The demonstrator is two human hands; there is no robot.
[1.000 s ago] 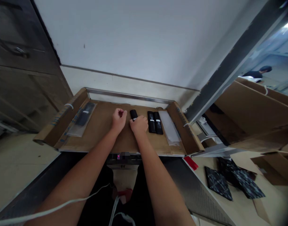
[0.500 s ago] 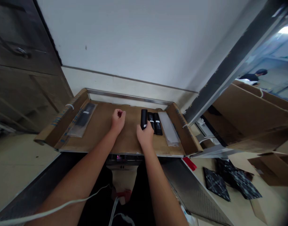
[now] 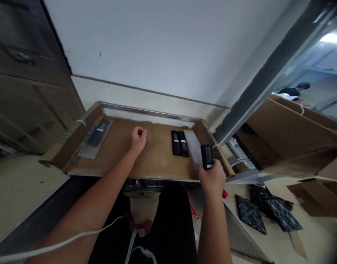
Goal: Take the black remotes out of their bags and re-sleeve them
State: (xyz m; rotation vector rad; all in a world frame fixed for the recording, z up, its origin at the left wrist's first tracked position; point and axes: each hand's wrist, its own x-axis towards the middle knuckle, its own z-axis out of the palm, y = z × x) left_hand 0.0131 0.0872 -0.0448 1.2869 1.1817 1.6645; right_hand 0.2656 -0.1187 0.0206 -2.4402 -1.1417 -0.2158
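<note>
Plainly, the two hands are well apart. The right hand is clamped on a black remote, thumb on one side and fingers on the other, gripping it by the near end so that most of its length points away from the wrist; that grip probably leaves the far end free. The remote is at the right end of the bench, in front of the cardboard side wall and overlapping the stack of clear sleeves in view; whether it touches them I cannot tell.

The left hand rests near the middle of the cardboard, fingers curled toward the thumb. I cannot tell whether anything is inside the curl; it may simply be steadying that arm.

Between the hands, two more remotes lie side by side, lined up the same way with their white labels level, likely to keep them tidy and within easy reach. The sleeves lie just beside them. At the far left, a bagged remote lies well away from the loose ones, perhaps to keep the two kinds from mixing. Raised cardboard edges presumably stop things sliding off.
</note>
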